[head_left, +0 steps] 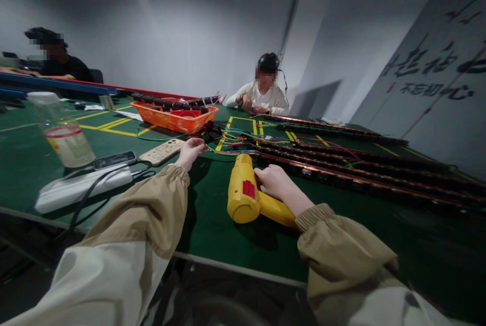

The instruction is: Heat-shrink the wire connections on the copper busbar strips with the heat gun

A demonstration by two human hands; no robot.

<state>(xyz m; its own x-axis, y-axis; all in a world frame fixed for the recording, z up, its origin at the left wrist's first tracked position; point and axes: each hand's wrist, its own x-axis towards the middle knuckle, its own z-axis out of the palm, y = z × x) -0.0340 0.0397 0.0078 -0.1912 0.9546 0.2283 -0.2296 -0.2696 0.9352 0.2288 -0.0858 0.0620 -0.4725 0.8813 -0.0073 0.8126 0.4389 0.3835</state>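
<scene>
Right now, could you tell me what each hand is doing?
Left hand: closed, pinching the coloured wires.
Right hand: closed on the yellow heat gun.

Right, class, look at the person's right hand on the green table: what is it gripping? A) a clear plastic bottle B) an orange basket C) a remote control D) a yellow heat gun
D: the right hand is wrapped around the handle of the yellow heat gun, while the left hand pinches the coloured wires further along the table.

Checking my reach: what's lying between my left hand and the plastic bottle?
In the head view, a beige remote and a dark phone lie between the left hand and bottle.
</scene>
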